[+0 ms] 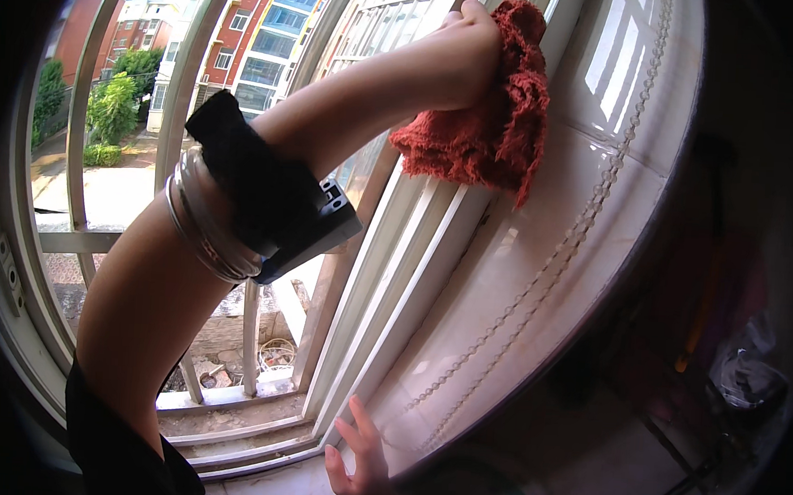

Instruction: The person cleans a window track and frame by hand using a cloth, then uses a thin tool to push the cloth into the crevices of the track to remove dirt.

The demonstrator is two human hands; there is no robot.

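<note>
My left hand (471, 50) reaches across to the upper right and grips a frayed red cloth (490, 131). The cloth hangs against the white window frame (396, 247) and overlaps the tiled reveal. On my left forearm are a black strap with a boxy device (316, 240) and several silver bangles (202, 227). Low in the picture, my right hand (362, 461) is raised with its fingers apart and nothing in them. Its fingertips are close to the lower corner of the frame; whether they touch it, I cannot tell. The window's sliding track (245, 448) looks dirty.
Metal security bars (172, 101) stand outside the window, with buildings and trees beyond. A beaded blind chain (558, 239) hangs in two strands along the glossy tiles (536, 268). The dark right side holds a clear plastic bag (746, 373) and hard-to-make-out items.
</note>
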